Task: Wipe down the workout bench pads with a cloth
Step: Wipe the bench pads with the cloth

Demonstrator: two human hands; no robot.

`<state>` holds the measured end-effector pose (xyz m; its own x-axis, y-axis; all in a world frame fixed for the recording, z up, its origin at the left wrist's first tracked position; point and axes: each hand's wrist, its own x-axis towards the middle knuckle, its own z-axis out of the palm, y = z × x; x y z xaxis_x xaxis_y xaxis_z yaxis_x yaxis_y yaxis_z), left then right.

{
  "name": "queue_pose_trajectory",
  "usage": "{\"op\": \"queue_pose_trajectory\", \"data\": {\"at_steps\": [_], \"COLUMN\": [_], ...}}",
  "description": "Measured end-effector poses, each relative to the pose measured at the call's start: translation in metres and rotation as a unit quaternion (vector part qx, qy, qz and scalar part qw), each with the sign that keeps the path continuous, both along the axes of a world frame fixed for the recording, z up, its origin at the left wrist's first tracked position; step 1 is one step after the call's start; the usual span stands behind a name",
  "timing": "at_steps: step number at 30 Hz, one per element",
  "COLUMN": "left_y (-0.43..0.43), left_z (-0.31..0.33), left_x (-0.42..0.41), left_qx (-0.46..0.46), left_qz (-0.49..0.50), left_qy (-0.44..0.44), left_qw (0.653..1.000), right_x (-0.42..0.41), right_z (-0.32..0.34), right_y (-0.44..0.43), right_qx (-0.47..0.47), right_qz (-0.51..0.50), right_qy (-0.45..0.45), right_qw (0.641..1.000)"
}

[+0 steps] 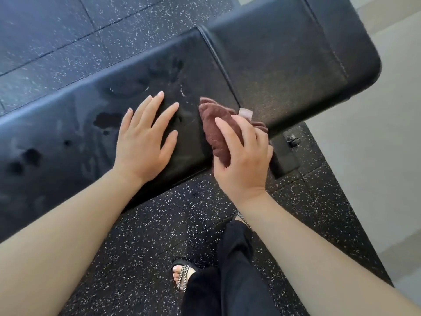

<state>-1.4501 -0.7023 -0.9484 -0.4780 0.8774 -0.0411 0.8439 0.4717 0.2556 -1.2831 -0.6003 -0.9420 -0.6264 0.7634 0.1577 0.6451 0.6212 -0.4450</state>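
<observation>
The person is standing over the bench, pressing the left hand (145, 142) flat on the long pad (68, 124), fingers spread and holding nothing. The right hand (243, 160) is gripping a bunched brown cloth (216, 128), fingers curled around it, and is holding it at the near edge of the long pad, just beside the seam where the short pad (284, 71) begins. A pale tag is sticking out of the cloth by the fingertips. The long pad is showing wet streaks, dark damp patches and a few stray beads of liquid, so it looks to me as if that pad is wetted but not yet wiped dry and even. The short pad is looking dull, with no streaks or wet marks, and I judge it is not yet touched. So the job seems partway: smears on the long pad are waiting, then the short pad. One sandalled foot (182, 274) is showing on the speckled floor (141, 236) below.
</observation>
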Motion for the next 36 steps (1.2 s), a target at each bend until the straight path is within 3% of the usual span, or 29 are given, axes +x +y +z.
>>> {"op": "queue_pose_trajectory", "data": {"at_steps": [5, 11, 16, 21, 25, 32, 36], "left_y": [-0.022, -0.022, -0.011, 0.033, 0.036, 0.035, 0.037], "left_z": [0.000, 0.000, -0.004, -0.006, -0.008, -0.003, 0.001], "left_x": [-0.014, -0.044, -0.076, -0.108, -0.112, -0.111, -0.112], "left_qx": [-0.008, -0.001, -0.002, -0.008, -0.007, -0.017, -0.030], "left_qz": [-0.012, 0.074, 0.045, 0.126, 0.135, 0.130, 0.133], "left_qy": [0.010, 0.016, 0.044, 0.020, 0.015, -0.015, -0.023], "left_qw": [1.000, 0.997, 0.998, 0.992, 0.991, 0.991, 0.990], "right_x": [-0.029, -0.037, -0.035, -0.109, -0.165, -0.113, -0.143], "right_z": [0.010, 0.011, 0.009, 0.012, 0.012, 0.019, 0.019], "right_y": [0.027, 0.022, 0.008, 0.048, 0.069, 0.035, 0.064], "right_qx": [0.006, 0.003, -0.006, -0.011, -0.008, -0.010, 0.005], "right_qz": [0.042, 0.044, 0.081, 0.064, 0.050, 0.122, 0.104], "right_qy": [-0.012, -0.018, -0.023, -0.028, -0.058, -0.079, -0.095], "right_qw": [0.999, 0.999, 0.996, 0.997, 0.997, 0.989, 0.990]}}
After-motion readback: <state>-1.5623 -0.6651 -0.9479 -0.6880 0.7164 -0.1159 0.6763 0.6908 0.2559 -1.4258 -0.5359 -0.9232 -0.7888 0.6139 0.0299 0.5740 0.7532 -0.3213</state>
